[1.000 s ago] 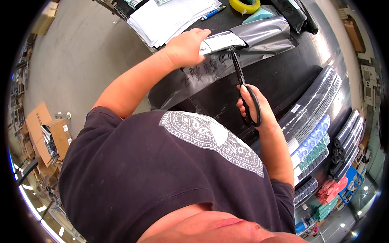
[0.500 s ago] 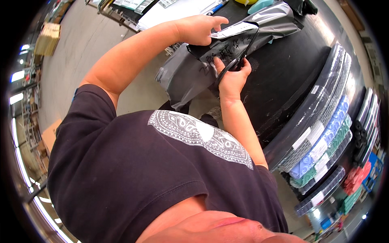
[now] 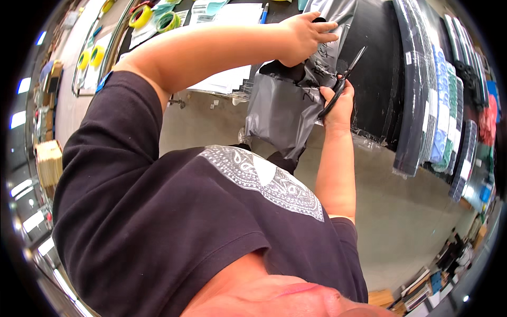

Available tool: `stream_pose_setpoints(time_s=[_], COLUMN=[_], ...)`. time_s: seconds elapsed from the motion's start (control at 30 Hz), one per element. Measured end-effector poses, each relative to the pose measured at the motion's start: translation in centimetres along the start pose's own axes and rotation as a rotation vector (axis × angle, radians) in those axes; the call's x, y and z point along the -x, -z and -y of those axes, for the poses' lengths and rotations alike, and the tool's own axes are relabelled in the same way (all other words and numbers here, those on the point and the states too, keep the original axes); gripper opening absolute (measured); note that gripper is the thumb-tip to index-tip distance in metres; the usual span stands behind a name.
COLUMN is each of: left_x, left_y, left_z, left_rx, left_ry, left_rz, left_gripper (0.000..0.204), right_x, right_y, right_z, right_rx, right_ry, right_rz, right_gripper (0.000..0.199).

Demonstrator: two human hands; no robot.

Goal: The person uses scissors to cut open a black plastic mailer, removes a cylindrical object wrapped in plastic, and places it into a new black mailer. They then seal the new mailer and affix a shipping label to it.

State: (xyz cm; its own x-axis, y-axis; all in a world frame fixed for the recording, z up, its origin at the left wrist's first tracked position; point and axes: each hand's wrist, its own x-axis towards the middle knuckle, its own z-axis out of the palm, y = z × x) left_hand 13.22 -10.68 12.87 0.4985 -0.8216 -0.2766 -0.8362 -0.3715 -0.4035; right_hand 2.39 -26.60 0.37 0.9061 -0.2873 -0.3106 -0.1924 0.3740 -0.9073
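A grey plastic bag (image 3: 277,111) with dark handwriting lies partly on the black table (image 3: 375,74), and its lower part hangs over the near edge. My left hand (image 3: 303,38) lies across the upper part of the bag with fingers stretched out and apart; its thumb is hidden. Beside the bag's right edge, my right hand (image 3: 340,108) is closed round the handles of black scissors (image 3: 353,66). Their blades point up and away, over the tabletop, and look closed or nearly so. A dark opening shows in the bag just below my left hand.
Long plastic-wrapped rolls (image 3: 409,84) in dark, blue and green line the table's right side. At the left are a yellow tape roll (image 3: 140,17), a green tape roll (image 3: 168,21), white papers (image 3: 237,16) and a blue pen (image 3: 264,13). Grey floor (image 3: 195,121) shows below.
My view has turned, bringing the tape rolls in at the left. The scissors have swung from across the bag to its right side. My left hand's fingers have spread over the bag.
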Motion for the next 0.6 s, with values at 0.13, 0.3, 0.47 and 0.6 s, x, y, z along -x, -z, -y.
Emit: stream_pose_setpoints(time_s=[0.13,0.3,0.47,0.6], left_x=[-0.2,-0.5,-0.6,0.0], left_y=[-0.1,0.1,0.8,2.3], left_z=[0.3,1.0,1.7,2.5], left_rx=[0.093,0.195,0.142,0.112], left_ry=[-0.044,-0.083,0.054,0.108], left_rz=[-0.071,-0.062,0.042,0.049], left_gripper=[0.023,0.028,0.022,0.024], right_x=[0.6,-0.2,0.1,-0.6], right_y=[0.0,0.8,1.0,2.5], right_z=[0.6,0.9,1.9,1.4], right_rx=[-0.014,-0.101,-0.023,-0.073], right_ry=[-0.021,0.021,0.026,-0.005], right_rz=[-0.013,0.061,0.077,0.037], right_gripper=[0.061,0.063,0.061,0.061])
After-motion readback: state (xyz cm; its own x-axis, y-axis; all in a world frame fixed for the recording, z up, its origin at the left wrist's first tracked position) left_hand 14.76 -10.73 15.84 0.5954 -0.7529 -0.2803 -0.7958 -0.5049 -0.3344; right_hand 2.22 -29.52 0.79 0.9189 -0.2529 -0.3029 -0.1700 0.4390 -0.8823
